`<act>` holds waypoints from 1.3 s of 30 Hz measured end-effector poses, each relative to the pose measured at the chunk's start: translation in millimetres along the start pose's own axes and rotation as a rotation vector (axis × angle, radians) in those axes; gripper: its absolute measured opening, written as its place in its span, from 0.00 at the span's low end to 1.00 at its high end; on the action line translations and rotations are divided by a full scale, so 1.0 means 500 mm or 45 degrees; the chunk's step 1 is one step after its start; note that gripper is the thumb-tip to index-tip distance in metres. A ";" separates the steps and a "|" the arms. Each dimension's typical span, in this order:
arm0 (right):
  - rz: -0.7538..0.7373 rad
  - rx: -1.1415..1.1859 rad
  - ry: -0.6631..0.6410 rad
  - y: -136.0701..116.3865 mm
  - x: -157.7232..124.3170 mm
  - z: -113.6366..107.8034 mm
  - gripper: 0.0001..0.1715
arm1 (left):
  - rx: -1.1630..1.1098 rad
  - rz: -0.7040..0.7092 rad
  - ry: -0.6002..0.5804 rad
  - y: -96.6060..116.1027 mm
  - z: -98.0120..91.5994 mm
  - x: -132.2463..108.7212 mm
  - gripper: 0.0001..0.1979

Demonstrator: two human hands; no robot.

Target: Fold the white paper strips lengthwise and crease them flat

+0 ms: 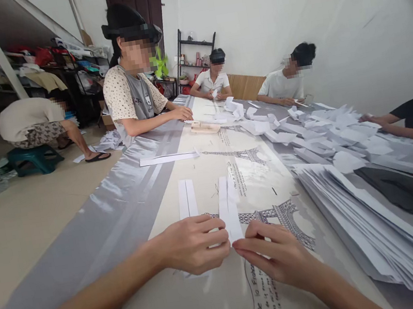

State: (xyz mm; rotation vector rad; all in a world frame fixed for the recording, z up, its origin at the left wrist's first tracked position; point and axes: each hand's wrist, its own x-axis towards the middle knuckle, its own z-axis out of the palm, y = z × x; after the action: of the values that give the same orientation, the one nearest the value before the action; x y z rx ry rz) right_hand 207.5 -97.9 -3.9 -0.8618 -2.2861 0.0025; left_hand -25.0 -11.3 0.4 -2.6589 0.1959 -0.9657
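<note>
My left hand (191, 243) and my right hand (275, 253) meet low in the middle of the view, over a long table (120, 204). Both pinch the near end of a long folded white paper strip (228, 208) that runs away from me. The fingers of each hand are curled closed on the paper. A second folded white strip (186, 198) lies flat just left of it, partly under my left hand. Beneath them is a tablecloth printed with Eiffel Tower drawings (278, 213).
A thick fanned stack of white sheets (374, 222) fills the table to my right. Loose folded papers (305, 131) cover the far right side. Several other people sit around the table; the nearest one (134, 93) is at the left edge. A green stool (32, 158) stands on the floor.
</note>
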 end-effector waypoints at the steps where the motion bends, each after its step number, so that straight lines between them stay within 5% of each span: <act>1: -0.007 -0.011 0.010 -0.002 0.000 0.001 0.07 | -0.008 -0.009 -0.005 0.000 -0.001 0.000 0.04; 11: 0.013 -0.016 0.170 0.019 0.003 -0.028 0.10 | -0.063 -0.199 -0.156 -0.032 -0.033 -0.009 0.07; 18: -0.013 -0.038 0.079 0.003 -0.002 -0.004 0.09 | 0.038 -0.015 -0.182 -0.011 -0.019 0.004 0.04; 28: 0.020 0.015 0.182 0.023 0.004 -0.048 0.19 | 0.184 -0.113 -0.197 -0.030 -0.034 -0.009 0.11; 31: 0.060 0.000 0.065 0.021 0.001 -0.033 0.23 | 0.193 -0.053 -0.179 -0.023 -0.030 -0.005 0.10; 34: 0.014 -0.113 0.023 0.019 -0.002 -0.014 0.17 | 0.155 0.012 -0.159 -0.013 -0.025 0.002 0.09; 37: 0.050 -0.089 0.125 0.016 0.000 -0.020 0.19 | 0.090 -0.129 -0.137 -0.015 -0.019 -0.001 0.05; 39: 0.156 0.043 0.221 0.013 0.003 -0.037 0.22 | 0.076 -0.337 -0.130 -0.026 -0.013 -0.012 0.11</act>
State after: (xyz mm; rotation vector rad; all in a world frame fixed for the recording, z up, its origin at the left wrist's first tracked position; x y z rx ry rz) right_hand 221.7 -95.9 9.4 -0.9458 -2.0640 0.0202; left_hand -33.5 0.9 5.5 -2.7155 -0.2090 -0.8910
